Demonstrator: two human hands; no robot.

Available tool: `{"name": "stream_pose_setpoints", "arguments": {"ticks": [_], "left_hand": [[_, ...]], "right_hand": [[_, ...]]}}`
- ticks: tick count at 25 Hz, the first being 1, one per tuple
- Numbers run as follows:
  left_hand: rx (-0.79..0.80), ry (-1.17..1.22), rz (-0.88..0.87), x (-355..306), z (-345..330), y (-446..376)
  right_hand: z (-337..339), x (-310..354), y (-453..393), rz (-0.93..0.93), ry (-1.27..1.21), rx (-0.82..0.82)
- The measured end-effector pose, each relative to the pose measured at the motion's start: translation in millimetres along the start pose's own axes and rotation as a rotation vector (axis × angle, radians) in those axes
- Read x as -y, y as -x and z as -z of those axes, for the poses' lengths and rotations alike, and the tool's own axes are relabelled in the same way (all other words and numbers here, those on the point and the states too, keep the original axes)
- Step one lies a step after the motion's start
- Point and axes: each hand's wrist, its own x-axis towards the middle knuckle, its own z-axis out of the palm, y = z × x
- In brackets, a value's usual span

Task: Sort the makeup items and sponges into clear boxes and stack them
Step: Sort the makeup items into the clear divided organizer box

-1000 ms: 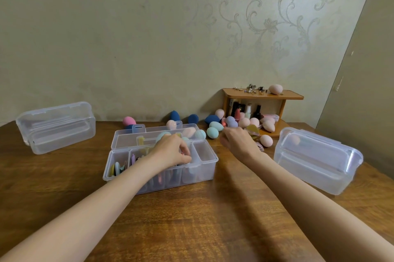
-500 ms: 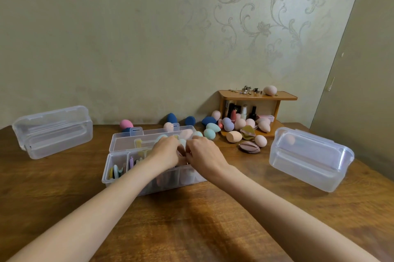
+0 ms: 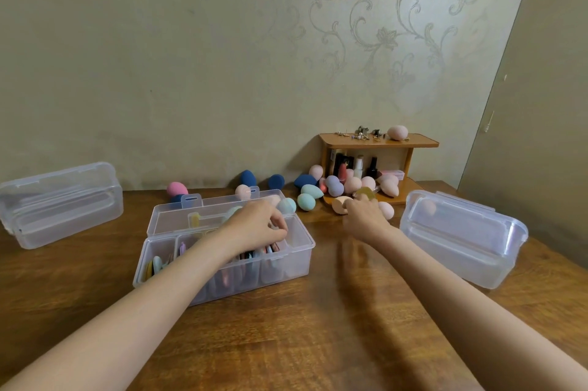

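Note:
A clear divided box [image 3: 299, 263] stands open in the middle of the table, its lid [image 3: 178, 218] tipped back. Flat coloured puffs [image 3: 154, 266] stand on edge in its compartments. My left hand [image 3: 254, 228] is over the box's middle compartment, fingertips pinched on a flat puff there. My right hand [image 3: 366, 218] reaches past the box, palm down, among loose sponges. Its fingers touch a peach sponge [image 3: 338, 204] and lie just below an olive puff [image 3: 365, 192]; its fingertips are hidden.
Egg-shaped sponges lie along the wall: pink [image 3: 177, 189], blue [image 3: 248, 177], teal [image 3: 306, 201]. A small wooden shelf [image 3: 378, 144] holds bottles [image 3: 359, 166]. One empty clear box [image 3: 63, 215] sits far left, another [image 3: 461, 241] at right.
My right hand left the divided box and swung right to the sponges in front of the shelf. It now covers the spot where a flat brown puff lay. My left hand stayed in the box.

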Motion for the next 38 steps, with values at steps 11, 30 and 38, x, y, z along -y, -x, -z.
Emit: {"name": "stream_pose_setpoints", "arguments": {"ticks": [11,30,38], "left_hand": [[0.041,-0.068,-0.008,4,-9,-6],[-0.064,0.089,-0.028,8,-1,14],[0.068,-0.120,-0.132,0,7,5]], "right_hand": [[-23,-10,19,0.191,-0.024,0.003],[4,74,56,0.360,-0.196,-0.116],[12,54,38,0.222,-0.442,-0.058]]}}
